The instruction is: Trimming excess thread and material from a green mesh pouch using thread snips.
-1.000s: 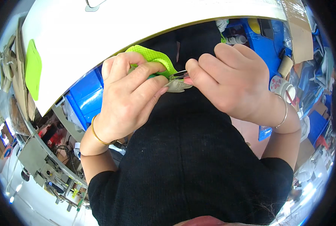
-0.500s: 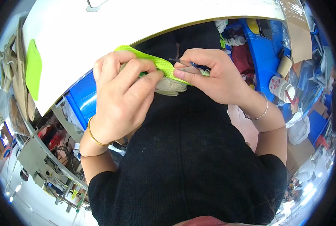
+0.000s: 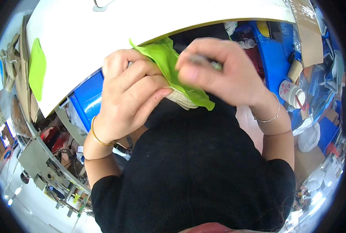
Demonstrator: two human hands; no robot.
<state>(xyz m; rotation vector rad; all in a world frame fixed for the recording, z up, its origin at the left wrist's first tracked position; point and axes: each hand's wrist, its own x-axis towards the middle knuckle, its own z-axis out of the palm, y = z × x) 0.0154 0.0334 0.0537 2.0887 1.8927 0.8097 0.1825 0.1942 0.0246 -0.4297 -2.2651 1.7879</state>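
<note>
My left hand [image 3: 128, 97] is closed on a lime-green fabric piece [image 3: 163, 56] together with a beige stitched piece [image 3: 181, 99] under it. The green fabric spreads from beside my left fingers to a loose corner at the right. My right hand [image 3: 229, 73] is raised just right of the fabric, curled around small thread snips [image 3: 202, 60]. Motion smears the snips and fingertips; the earlier frame shows the dark pointed blades better. How the beige piece continues inside my left hand is hidden.
A white table [image 3: 103, 35] curves across the far side, with another lime-green piece [image 3: 37, 70] at its left. Blue bins stand below the table's edge [image 3: 88, 97] and at right [image 3: 275, 58]. A white cup [image 3: 291, 93] stands at right, near cardboard [image 3: 310, 44] and plastic bags.
The green fabric has turned and spread open, its smooth side showing and a corner hanging right. My right hand with the snips has lifted off it. My left hand has shifted its grip.
</note>
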